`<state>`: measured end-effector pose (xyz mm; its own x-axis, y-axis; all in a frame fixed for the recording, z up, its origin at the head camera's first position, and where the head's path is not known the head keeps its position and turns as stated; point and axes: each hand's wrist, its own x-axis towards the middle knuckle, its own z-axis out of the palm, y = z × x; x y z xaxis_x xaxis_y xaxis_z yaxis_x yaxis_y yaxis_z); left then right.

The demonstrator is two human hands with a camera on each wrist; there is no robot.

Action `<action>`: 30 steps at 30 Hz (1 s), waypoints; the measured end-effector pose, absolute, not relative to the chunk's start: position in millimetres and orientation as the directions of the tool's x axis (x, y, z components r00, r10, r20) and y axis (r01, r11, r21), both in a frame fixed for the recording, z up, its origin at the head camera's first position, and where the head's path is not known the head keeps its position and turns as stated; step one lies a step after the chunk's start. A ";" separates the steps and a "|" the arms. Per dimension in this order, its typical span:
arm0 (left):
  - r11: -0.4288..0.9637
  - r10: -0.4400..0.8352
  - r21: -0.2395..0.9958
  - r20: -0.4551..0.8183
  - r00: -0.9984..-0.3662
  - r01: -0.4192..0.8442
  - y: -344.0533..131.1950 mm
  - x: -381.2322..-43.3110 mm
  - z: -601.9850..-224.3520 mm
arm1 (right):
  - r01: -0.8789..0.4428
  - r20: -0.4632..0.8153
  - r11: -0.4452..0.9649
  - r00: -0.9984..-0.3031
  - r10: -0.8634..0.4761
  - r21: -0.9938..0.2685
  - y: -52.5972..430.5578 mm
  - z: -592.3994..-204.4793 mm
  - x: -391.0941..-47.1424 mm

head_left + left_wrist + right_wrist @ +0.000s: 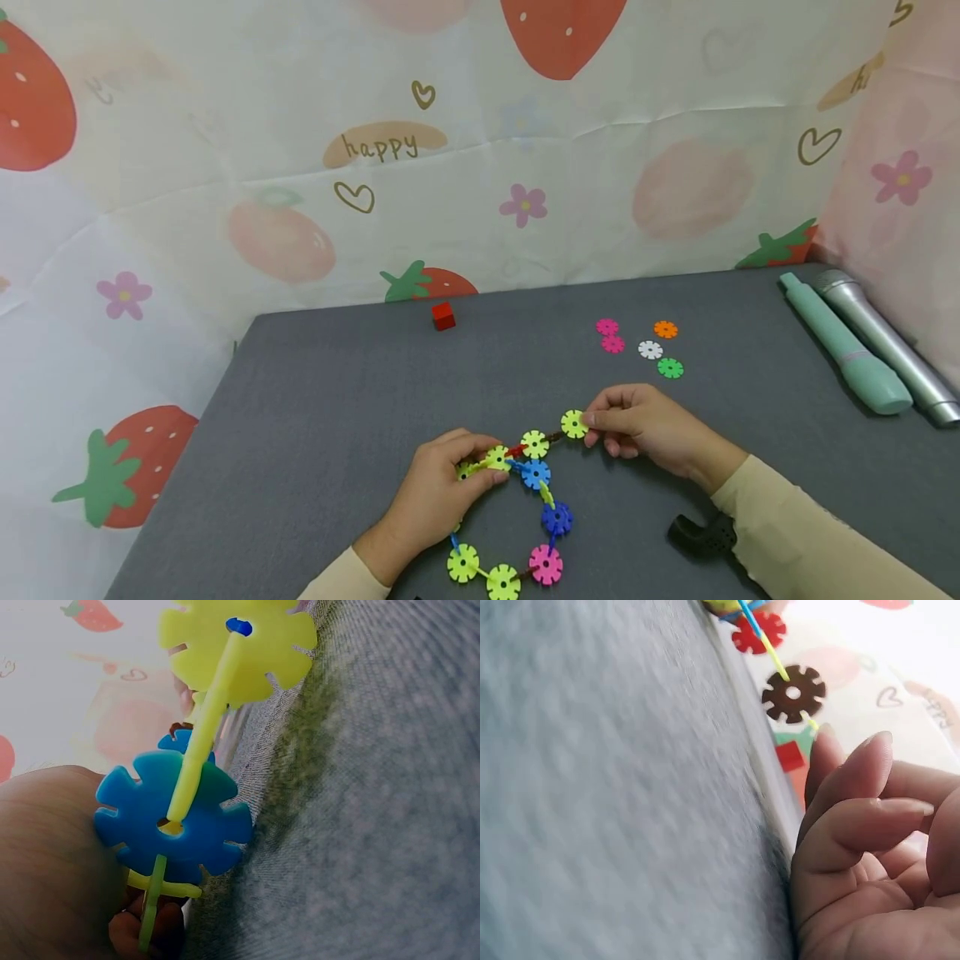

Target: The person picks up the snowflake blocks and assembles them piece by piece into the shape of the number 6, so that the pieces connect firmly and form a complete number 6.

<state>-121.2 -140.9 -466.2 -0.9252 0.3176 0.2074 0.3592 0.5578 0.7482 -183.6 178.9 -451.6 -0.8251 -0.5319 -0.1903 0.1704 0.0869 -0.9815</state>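
A ring of notched plastic discs, linked edge to edge, lies on the grey table in the head view, with a short tail at its upper right. My left hand (438,483) grips the ring's upper left between thumb and fingers, at a yellow-green disc (498,457). With thumb and fingertips, my right hand (648,425) pinches the tail's end disc (574,424), also yellow-green. Blue discs (536,474) and a pink disc (546,565) form the ring's right side. A blue disc (135,817) shows close up in the left wrist view, and a brown disc (780,705) in the right wrist view.
Several loose discs, among them a white one (650,350) and a green one (671,367), lie beyond my right hand. A red cube (443,317) sits near the back edge. Two microphone-shaped objects, one mint (847,350), one silver (892,342), lie at the right.
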 end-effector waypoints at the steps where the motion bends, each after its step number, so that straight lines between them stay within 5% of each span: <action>1: 0.558 0.317 0.748 0.207 -0.926 0.358 -140.9 -121.2 -466.1 | 0.182 -0.193 0.073 -0.823 -0.535 -0.981 177.7 -451.8 -183.1; 30: 0.537 0.351 0.741 0.237 -0.906 0.402 -141.2 -120.6 -466.1 | 0.218 -0.228 0.085 -0.802 -0.552 -0.972 171.4 -453.3 -179.2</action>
<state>-120.6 -141.2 -466.1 -0.9058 0.3513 0.2368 0.4022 0.5374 0.7413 -179.2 171.4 -453.3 -0.8020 -0.5522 -0.2276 0.2177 0.0847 -0.9723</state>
